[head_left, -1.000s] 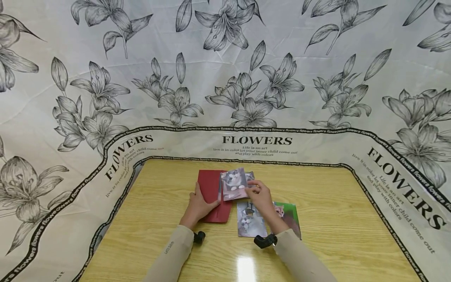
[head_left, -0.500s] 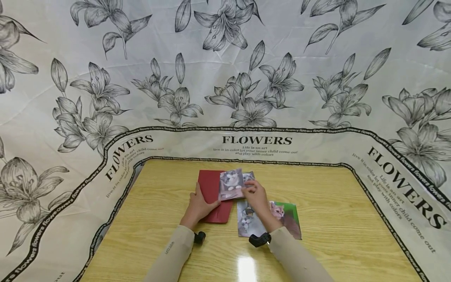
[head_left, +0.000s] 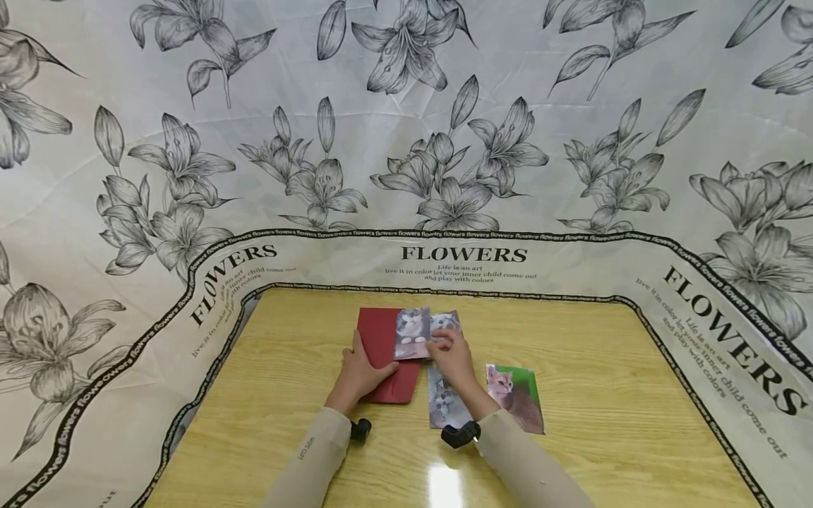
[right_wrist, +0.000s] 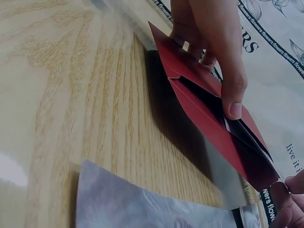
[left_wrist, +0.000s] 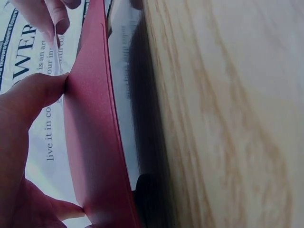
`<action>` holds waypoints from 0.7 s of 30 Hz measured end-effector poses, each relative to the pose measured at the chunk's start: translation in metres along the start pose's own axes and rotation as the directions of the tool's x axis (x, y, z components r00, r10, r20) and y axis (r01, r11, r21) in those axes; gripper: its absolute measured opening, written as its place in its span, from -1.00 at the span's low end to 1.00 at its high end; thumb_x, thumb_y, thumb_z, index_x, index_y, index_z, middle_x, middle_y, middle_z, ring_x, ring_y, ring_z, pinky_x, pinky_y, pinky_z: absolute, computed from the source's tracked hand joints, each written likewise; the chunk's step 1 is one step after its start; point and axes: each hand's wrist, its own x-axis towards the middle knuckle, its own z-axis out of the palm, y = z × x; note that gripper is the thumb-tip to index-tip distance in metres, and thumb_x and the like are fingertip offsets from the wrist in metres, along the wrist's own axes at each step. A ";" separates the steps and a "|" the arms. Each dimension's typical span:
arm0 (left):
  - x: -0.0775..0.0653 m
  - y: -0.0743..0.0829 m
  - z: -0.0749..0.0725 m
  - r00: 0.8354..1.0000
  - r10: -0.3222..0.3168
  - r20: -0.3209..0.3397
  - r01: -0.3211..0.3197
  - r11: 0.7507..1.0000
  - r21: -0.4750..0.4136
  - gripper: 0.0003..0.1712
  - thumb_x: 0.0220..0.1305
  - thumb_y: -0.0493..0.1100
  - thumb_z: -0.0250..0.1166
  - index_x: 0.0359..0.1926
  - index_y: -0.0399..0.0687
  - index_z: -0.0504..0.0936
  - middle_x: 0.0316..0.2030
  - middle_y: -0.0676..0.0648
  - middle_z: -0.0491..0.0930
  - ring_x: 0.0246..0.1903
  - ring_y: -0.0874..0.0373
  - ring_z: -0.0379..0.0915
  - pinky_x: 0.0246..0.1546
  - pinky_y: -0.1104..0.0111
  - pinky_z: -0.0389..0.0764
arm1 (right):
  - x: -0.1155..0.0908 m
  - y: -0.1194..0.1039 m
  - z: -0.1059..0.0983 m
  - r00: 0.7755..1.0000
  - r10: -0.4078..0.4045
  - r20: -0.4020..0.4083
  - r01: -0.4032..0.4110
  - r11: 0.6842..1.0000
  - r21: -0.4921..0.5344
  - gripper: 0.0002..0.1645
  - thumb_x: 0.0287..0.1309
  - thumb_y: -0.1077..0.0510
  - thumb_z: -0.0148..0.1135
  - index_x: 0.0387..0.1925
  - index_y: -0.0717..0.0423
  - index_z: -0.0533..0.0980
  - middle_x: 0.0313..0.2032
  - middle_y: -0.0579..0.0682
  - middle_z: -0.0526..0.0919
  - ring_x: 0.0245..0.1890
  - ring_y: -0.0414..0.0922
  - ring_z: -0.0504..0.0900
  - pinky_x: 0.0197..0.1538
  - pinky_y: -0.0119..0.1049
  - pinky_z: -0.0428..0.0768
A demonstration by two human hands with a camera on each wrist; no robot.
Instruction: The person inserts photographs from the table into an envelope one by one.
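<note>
My left hand point(head_left: 357, 370) grips a red envelope point(head_left: 377, 335), its thumb at the open side. In the right wrist view the envelope point(right_wrist: 197, 107) is tilted above the table and its mouth gapes, with a pale paper edge inside. My right hand point(head_left: 454, 356) pinches the right edge of a photo card of a grey-and-white cat point(head_left: 411, 328). The card's left part appears to sit in the envelope's mouth. Behind the right fingers lies another cat card point(head_left: 446, 321), partly hidden. The left wrist view shows the left thumb point(left_wrist: 38, 95) against the envelope's edge.
On the wooden table point(head_left: 610, 374) lie a grey cat card point(head_left: 443, 403), partly under my right forearm, and an orange cat card with a green background point(head_left: 521, 395). A flower-printed cloth point(head_left: 470, 264) rises around the table's far and side edges.
My right hand has moved left, and the pinched cat card has slid left with less of it showing. More of the orange cat card is uncovered. The left hand and envelope hold nearly still.
</note>
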 end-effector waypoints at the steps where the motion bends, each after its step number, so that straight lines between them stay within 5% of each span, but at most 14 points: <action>1: 0.000 0.000 0.000 1.000 0.001 -0.001 -0.001 1.000 0.001 0.49 0.21 0.30 0.56 0.72 -0.29 -0.21 0.38 -0.64 0.21 0.16 -0.42 0.53 0.20 -0.16 0.58 | 0.000 -0.001 0.001 1.000 -0.003 -0.001 0.003 1.000 -0.006 -0.63 0.35 0.29 0.42 0.12 0.38 0.62 -0.35 0.18 0.80 -0.34 -0.19 0.65 -0.35 -0.37 0.51; 12: 0.002 0.000 0.001 1.000 0.009 -0.010 -0.009 1.000 -0.009 0.47 0.21 0.26 0.57 0.72 -0.32 -0.20 0.36 -0.63 0.23 0.13 -0.40 0.54 0.18 -0.17 0.59 | -0.002 -0.001 0.014 0.999 -0.044 0.016 0.045 0.994 -0.098 -0.68 0.35 0.27 0.44 0.08 0.29 0.66 -0.32 0.14 0.82 -0.26 0.01 0.76 -0.29 -0.24 0.60; 21: 0.002 0.000 0.001 1.000 -0.006 -0.015 0.006 1.000 -0.016 0.48 0.21 0.26 0.58 0.72 -0.32 -0.20 0.35 -0.64 0.23 0.11 -0.41 0.54 0.16 -0.17 0.60 | -0.002 -0.004 0.025 0.998 -0.024 0.050 0.028 0.996 -0.088 -0.67 0.36 0.23 0.45 0.09 0.25 0.65 -0.33 0.09 0.77 -0.46 -0.15 0.64 -0.40 -0.27 0.57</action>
